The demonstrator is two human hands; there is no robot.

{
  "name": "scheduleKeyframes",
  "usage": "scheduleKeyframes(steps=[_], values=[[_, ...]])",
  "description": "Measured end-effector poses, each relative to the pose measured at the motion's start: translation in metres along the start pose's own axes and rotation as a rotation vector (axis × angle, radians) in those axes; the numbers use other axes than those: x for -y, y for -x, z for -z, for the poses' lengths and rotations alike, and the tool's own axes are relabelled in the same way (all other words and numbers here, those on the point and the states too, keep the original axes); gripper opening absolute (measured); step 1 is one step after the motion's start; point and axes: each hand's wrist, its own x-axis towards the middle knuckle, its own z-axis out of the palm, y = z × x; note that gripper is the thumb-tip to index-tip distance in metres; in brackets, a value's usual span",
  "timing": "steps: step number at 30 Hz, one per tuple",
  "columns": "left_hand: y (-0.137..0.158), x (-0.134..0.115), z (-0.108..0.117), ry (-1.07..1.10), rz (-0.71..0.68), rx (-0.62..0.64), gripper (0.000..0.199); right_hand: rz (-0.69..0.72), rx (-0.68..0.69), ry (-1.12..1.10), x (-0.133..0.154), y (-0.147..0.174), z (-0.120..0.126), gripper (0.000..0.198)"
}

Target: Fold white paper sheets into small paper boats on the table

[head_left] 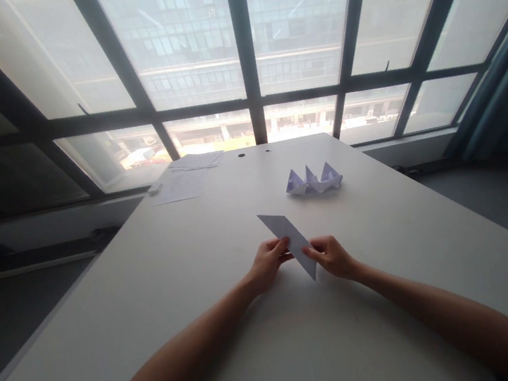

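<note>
A folded sheet of white paper, shaped like a slanted four-sided piece with pointed ends, is held tilted above the table between both hands. My left hand pinches its left edge, thumb on the near face and fingers behind. On the right edge, lower down, my right hand grips it with the thumb in front. The fingers behind the paper are partly hidden. Beyond the hands, several folded paper boats stand close together on the table.
The white table stretches toward large windows. Loose paper sheets lie at its far left, with a small white object beside them. Near the far edge is a dark round hole. A blue curtain hangs at right.
</note>
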Motion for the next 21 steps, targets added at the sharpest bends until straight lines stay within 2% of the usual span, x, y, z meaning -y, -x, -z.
scheduleKeyframes(steps=[5,9,15,19,21], values=[[-0.002,0.003,-0.001,0.016,-0.032,-0.045,0.037,-0.03,0.012,0.014,0.0,0.0,0.0,0.035],[-0.005,0.003,0.001,0.15,-0.058,-0.139,0.034,-0.134,0.138,-0.093,0.001,0.002,-0.002,0.027],[-0.006,0.001,0.002,0.263,-0.095,-0.178,0.032,-0.176,0.17,-0.182,0.003,0.002,0.0,0.037],[-0.008,-0.001,0.005,0.266,-0.143,-0.233,0.031,-0.178,0.206,-0.17,0.0,0.001,0.0,0.042],[-0.01,-0.001,0.008,0.225,-0.161,-0.286,0.032,-0.17,0.169,-0.135,-0.003,-0.001,0.001,0.043]])
